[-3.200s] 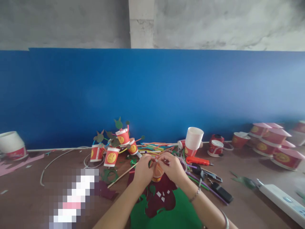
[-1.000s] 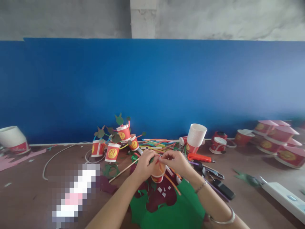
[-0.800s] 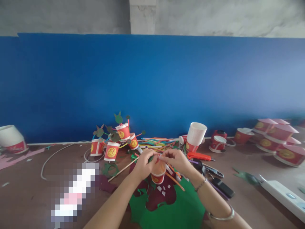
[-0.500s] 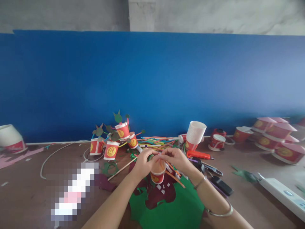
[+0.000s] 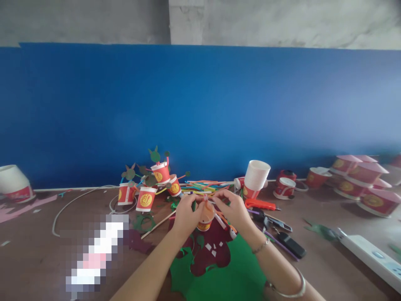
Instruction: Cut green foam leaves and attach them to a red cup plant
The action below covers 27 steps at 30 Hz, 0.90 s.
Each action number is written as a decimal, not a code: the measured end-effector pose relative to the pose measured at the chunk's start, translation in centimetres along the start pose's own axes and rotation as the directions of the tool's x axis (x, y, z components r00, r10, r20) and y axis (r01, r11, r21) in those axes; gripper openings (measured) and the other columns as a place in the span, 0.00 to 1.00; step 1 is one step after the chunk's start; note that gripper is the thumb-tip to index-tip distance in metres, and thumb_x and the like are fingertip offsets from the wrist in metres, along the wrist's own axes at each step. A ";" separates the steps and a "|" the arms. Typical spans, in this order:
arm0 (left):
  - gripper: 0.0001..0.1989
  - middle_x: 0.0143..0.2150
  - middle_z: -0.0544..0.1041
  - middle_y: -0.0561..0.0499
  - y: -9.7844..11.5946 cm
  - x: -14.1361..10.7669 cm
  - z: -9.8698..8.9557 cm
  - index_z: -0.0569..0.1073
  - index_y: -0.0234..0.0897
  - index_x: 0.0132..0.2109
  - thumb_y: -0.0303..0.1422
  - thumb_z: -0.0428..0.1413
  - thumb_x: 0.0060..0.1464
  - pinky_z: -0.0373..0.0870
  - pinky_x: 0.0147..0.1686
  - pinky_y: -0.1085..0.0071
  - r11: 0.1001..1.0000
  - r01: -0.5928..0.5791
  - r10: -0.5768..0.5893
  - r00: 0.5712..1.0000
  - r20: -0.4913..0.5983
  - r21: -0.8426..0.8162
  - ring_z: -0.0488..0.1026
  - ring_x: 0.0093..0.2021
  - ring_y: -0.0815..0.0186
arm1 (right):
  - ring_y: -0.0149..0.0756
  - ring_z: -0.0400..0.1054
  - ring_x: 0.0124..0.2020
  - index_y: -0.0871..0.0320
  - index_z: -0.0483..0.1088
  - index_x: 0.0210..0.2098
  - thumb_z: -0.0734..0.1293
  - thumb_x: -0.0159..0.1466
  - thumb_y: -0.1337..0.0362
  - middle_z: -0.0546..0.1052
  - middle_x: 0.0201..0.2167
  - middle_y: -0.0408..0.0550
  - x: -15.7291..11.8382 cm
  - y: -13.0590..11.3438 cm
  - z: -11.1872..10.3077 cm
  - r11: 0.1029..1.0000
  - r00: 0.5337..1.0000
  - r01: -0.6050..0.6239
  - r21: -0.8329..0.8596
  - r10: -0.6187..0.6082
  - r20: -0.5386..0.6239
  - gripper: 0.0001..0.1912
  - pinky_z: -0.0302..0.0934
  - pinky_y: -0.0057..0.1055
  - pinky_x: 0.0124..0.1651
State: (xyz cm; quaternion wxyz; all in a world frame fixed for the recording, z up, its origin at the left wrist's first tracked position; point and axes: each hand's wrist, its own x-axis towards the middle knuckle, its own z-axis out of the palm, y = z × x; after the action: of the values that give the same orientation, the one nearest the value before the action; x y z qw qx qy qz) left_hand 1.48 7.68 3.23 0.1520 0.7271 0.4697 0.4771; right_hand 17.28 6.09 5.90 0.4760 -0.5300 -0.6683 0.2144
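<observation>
A small red-and-white paper cup (image 5: 204, 226) is between my hands, tilted so its tan round end faces me. An orange straw piece (image 5: 205, 203) sticks up from that end. My left hand (image 5: 188, 214) is closed on the cup's left side, its thumb by the straw. My right hand (image 5: 233, 208) is just to the right, fingers bent and thumb and forefinger apart, with nothing visible between them. Under the cup lies dark red cut paper (image 5: 221, 260) with small white scraps, over a green paper sheet (image 5: 225, 282).
Decorated cups (image 5: 146, 198) stand at the back left, before a heap of coloured straws (image 5: 206, 187). A cup stack (image 5: 257, 177), an orange utility knife (image 5: 260, 204), keys with a black fob (image 5: 291, 244) and a white power strip (image 5: 372, 256) lie rightward. Pink-topped cups (image 5: 368, 173) are piled far right.
The cup has risen slightly and tipped, showing more of its round end. My right hand's fingers have drawn away from the top, where both hands met before.
</observation>
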 end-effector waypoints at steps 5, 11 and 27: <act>0.07 0.33 0.75 0.50 0.8 -0.4 -0.2 0.72 0.39 0.37 0.35 0.51 0.56 0.64 0.37 0.68 0.989 -0.115 0.119 0.992 -0.038 0.090 0.70 0.37 0.63 | 0.36 0.68 0.31 0.58 0.74 0.28 0.61 0.59 0.61 0.77 0.28 0.48 -0.8 -1.0 0.9 0.987 0.997 0.075 -0.145 -0.077 -0.004 0.11 0.61 0.30 0.35; 0.08 0.31 0.74 0.49 1.3 -0.8 -0.1 0.71 0.39 0.35 0.33 0.48 0.59 0.62 0.37 0.66 0.940 -0.241 0.254 0.967 -0.021 0.240 0.69 0.36 0.61 | 0.36 0.69 0.26 0.57 0.75 0.27 0.62 0.59 0.60 0.77 0.24 0.47 -1.0 -0.8 1.5 0.989 0.999 -0.045 -0.142 0.042 -0.029 0.12 0.60 0.28 0.30; 0.10 0.30 0.72 0.48 1.5 -1.0 0.0 0.72 0.38 0.36 0.30 0.46 0.60 0.62 0.36 0.64 0.893 -0.326 0.334 0.942 0.031 0.310 0.66 0.35 0.61 | 0.36 0.66 0.23 0.57 0.69 0.22 0.59 0.59 0.60 0.74 0.20 0.46 -1.3 -1.2 1.4 0.970 0.999 -0.031 -0.242 0.024 -0.032 0.14 0.56 0.27 0.27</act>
State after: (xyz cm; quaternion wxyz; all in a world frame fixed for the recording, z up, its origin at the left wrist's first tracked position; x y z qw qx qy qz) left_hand 2.19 6.12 3.67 -0.0528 0.8053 0.4105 0.4244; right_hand 15.43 4.84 5.64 0.4141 -0.5964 -0.6752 0.1300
